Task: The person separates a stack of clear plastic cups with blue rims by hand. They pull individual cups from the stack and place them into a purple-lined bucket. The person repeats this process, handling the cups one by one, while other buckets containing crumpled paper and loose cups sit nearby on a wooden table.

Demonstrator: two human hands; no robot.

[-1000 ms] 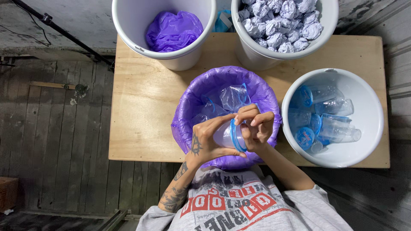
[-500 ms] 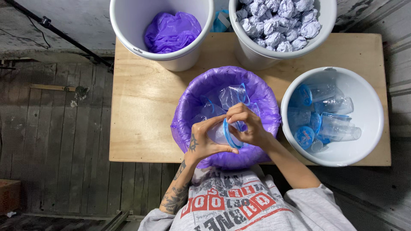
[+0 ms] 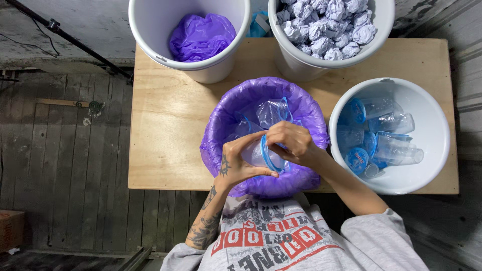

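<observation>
My left hand point(image 3: 240, 163) grips a clear plastic cup with a blue rim point(image 3: 262, 154), held on its side over a bucket lined with a purple bag point(image 3: 221, 128). My right hand point(image 3: 290, 142) covers the cup's mouth, with its fingers curled at the blue rim. Below the hands, inside the purple bag, lie other clear blue-rimmed cups point(image 3: 272, 111). Part of the held cup is hidden by my right hand.
A wooden table point(image 3: 165, 130) carries three white buckets: one at the back left with a crumpled purple bag point(image 3: 201, 36), one at the back right full of crumpled paper balls point(image 3: 329, 25), one at the right holding several clear cups with blue lids point(image 3: 379, 138). Dark plank floor lies to the left.
Both hands have shifted a little to the left with the cup. My right hand has turned over the cup's mouth and now covers more of the rim.
</observation>
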